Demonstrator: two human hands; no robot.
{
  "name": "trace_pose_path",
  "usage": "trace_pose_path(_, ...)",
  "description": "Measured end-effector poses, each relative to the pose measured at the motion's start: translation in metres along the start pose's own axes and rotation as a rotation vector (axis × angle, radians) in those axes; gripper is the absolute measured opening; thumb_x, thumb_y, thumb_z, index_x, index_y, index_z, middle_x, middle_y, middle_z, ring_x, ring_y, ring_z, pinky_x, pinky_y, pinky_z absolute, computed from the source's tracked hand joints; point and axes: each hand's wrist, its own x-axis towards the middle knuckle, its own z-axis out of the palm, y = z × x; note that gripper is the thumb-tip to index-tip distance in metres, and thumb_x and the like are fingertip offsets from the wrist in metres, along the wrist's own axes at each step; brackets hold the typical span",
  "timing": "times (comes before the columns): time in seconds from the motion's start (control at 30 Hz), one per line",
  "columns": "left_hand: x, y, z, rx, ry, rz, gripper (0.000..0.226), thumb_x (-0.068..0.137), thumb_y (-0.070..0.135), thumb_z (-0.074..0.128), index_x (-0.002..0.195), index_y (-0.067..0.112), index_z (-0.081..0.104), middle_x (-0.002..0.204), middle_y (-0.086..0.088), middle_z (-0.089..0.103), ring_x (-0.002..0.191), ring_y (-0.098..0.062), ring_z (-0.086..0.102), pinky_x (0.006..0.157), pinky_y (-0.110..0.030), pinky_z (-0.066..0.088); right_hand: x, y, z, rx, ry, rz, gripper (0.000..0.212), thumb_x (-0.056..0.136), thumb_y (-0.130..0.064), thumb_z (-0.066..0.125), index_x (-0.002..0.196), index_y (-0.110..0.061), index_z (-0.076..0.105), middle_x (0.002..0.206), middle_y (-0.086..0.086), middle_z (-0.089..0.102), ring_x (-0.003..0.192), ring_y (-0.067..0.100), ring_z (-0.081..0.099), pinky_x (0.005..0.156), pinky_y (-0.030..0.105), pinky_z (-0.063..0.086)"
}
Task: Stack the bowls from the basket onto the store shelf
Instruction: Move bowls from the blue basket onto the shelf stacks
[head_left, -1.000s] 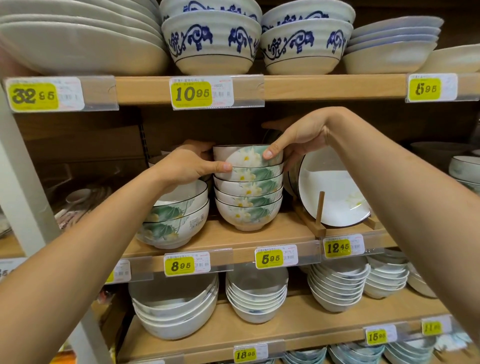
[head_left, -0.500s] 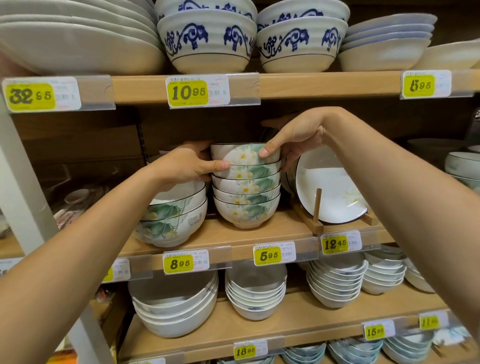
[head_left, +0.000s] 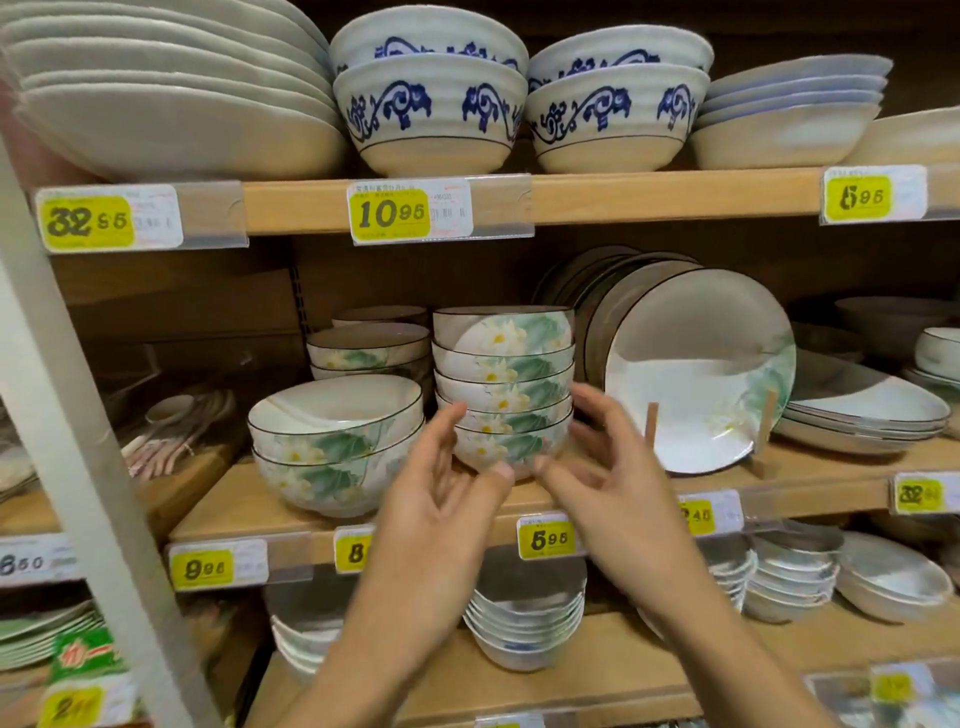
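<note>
Both hands free, fingers loosely spread, holding nothing: left hand (head_left: 441, 504) and right hand (head_left: 618, 467) hover before the base of the lotus-bowl stack (head_left: 504, 395) (blurred; contact cannot be told). Stack, five high, stands on the middle shelf (head_left: 228, 499), display plate (head_left: 696, 374) just right of it. Best to draw straight back, clear of the stack's rims, checking it sits plumb. Half a second ago both hands clasped the stack's top bowl (head_left: 504, 332); now released and lower
</note>
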Motion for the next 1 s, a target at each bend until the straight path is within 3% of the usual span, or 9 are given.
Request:
trace_pose_path(0.1,0.014,-0.026,0.018,0.025,0.037,-0.141,0.069,0.087,0.031,0.065,0.146,0.036,0.029,0.131,0.031,0.046,0.107,0.025,0.047,0.095,-0.009,0.040,0.001,0.020,0.016,-0.104,-0.031,0.124,0.074,0.083,-0.031,0.073,0.144,-0.039,0.031,0.141,-0.015,0.044,0.126,-0.004,0.042,0.101,0.020,0.037)
trace_pose_path(0.17,0.022,-0.036,0.024,0.047,0.059,-0.183,0.082,0.078,0.040,0.058,0.151,0.035,0.020,0.149,0.018,0.036,0.131,0.006,0.038,0.114,-0.032,0.031,0.007,0.026,0.021,-0.112,-0.025,0.134,0.079,0.083,-0.031,0.072,0.147,-0.035,0.026,0.144,-0.012,0.041,0.126,-0.003,0.040,0.103,0.020,0.035)
trace_pose_path(0.23,0.029,-0.040,0.026,0.057,0.079,-0.191,0.079,0.079,0.039,0.053,0.151,0.038,0.021,0.150,0.015,0.039,0.136,-0.006,0.038,0.116,-0.041,0.029,0.015,0.030,0.024,-0.121,0.011,0.142,0.079,0.082,-0.030,0.073,0.148,-0.030,0.028,0.145,-0.008,0.043,0.129,0.004,0.043,0.109,0.029,0.038)
trace_pose_path(0.43,0.045,-0.048,0.034,0.137,0.116,-0.215,0.066,0.095,0.038,0.045,0.153,0.036,0.012,0.156,0.004,0.031,0.142,-0.017,0.031,0.116,-0.045,0.028,0.033,0.037,0.027,-0.211,0.130,0.134,0.072,0.082,-0.032,0.073,0.144,-0.021,0.037,0.136,-0.002,0.054,0.125,0.015,0.051,0.105,0.040,0.043)
trace_pose_path(0.6,0.058,-0.052,0.040,0.087,0.133,-0.245,0.085,0.079,0.047,0.044,0.154,0.034,0.006,0.158,0.001,0.029,0.144,-0.018,0.028,0.116,-0.045,0.027,0.042,0.038,0.035,-0.165,0.170,0.150,0.059,0.084,-0.027,0.071,0.135,-0.018,0.044,0.123,-0.011,0.056,0.114,0.007,0.051,0.096,0.025,0.041)
trace_pose_path(0.77,0.085,-0.059,0.041,-0.041,0.207,-0.309,0.089,0.075,0.042,0.044,0.154,0.024,0.009,0.156,-0.002,0.032,0.144,-0.018,0.029,0.117,-0.043,0.027,0.065,0.045,0.041,-0.123,0.161,0.260,0.051,0.084,-0.024,0.073,0.127,-0.010,0.051,0.123,0.004,0.064,0.113,0.021,0.059,0.085,0.023,0.042)
trace_pose_path(0.83,0.096,-0.063,0.040,-0.103,0.260,-0.329,0.070,0.082,0.034,0.045,0.149,0.018,0.030,0.148,-0.004,0.042,0.138,-0.018,0.037,0.115,-0.040,0.031,0.077,0.049,0.045,-0.115,0.171,0.290,0.052,0.082,-0.022,0.074,0.126,-0.007,0.050,0.124,0.008,0.062,0.114,0.023,0.058,0.089,0.026,0.044)
trace_pose_path(0.9,0.107,-0.065,0.039,-0.198,0.343,-0.360,0.026,0.091,0.019,0.044,0.112,0.017,0.060,0.119,-0.006,0.061,0.114,-0.018,0.054,0.099,-0.033,0.044,0.090,0.053,0.050,-0.135,0.184,0.333,0.057,0.081,-0.023,0.075,0.127,-0.004,0.049,0.128,0.012,0.058,0.118,0.027,0.055,0.099,0.035,0.045)
trace_pose_path(1.0,0.122,-0.064,0.037,-0.401,0.419,-0.434,0.021,0.094,0.013,0.043,0.079,0.019,0.055,0.079,-0.001,0.058,0.076,-0.013,0.055,0.066,-0.023,0.044,0.108,0.059,0.055,-0.167,0.203,0.396,0.061,0.079,-0.024,0.077,0.128,-0.002,0.049,0.131,0.015,0.053,0.119,0.030,0.052,0.102,0.041,0.043)
